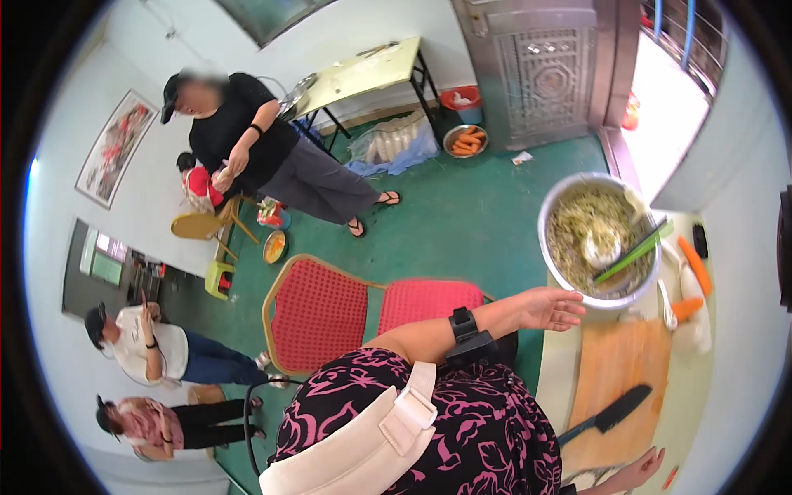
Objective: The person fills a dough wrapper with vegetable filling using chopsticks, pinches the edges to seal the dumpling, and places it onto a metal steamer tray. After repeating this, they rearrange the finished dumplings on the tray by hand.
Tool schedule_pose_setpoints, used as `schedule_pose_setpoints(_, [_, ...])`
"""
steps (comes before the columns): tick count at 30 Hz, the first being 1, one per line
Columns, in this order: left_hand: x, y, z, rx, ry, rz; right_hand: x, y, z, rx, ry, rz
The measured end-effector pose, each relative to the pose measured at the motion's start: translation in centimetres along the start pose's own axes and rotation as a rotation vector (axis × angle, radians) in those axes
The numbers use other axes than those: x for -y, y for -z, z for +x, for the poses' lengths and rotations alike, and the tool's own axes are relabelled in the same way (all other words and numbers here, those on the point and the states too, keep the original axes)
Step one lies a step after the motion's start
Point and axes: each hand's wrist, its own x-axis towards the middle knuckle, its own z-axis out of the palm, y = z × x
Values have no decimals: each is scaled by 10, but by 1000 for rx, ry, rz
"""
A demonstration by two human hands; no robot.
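Observation:
My left hand (551, 309) is held out palm up with its fingers apart, holding nothing. It is just below and left of a large metal basin (544, 235) of shredded greenish vegetables (569, 223). A white rounded piece (601, 247) and a long green item (631, 254) rest in the basin. Near the lower end of the wooden cutting board (623, 355) is my right hand (642, 472), its fingers apart and nothing visible in them. A kitchen knife (623, 408) with a dark blade lies across the board, its handle toward my body.
Beside the basin are carrots (695, 266), a white spoon (667, 307), a long white radish (695, 309) and a black object (700, 241). Red chairs (318, 318) stand behind me. Several other people (247, 140) are in the room. A carrot bowl (464, 142) sits on the floor.

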Motion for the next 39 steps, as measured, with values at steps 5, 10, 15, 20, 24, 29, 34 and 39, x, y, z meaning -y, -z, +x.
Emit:
schedule_pose_setpoints(5, [-76, 55, -14, -9, -186, -141, 71, -83, 11, 112, 234, 135])
schedule_pose_setpoints(10, [-159, 120, -45, -117, -400, -236, 169, -167, 11, 312, 551, 66])
schedule_pose_setpoints(15, [-221, 181, -78, -113, -585, -566, 241, -254, 9, 655, 674, 73])
schedule_pose_setpoints(20, [-248, 216, -88, -188, -563, -594, 251, -287, -22, 700, 526, 110])
schedule_pose_setpoints(24, [-228, 250, -57, -266, -381, -485, 215, -294, 8, 596, 357, 21])
schedule_pose_setpoints(29, [-213, 200, -41, -301, -315, -428, 199, -312, 34, 627, 399, -167])
schedule_pose_setpoints(34, [-210, 186, -26, -229, -248, -414, 220, -352, 62, 419, 643, -101])
schedule_pose_setpoints(39, [-202, 170, -11, -253, -222, -340, 260, -414, 119, 559, 642, -475])
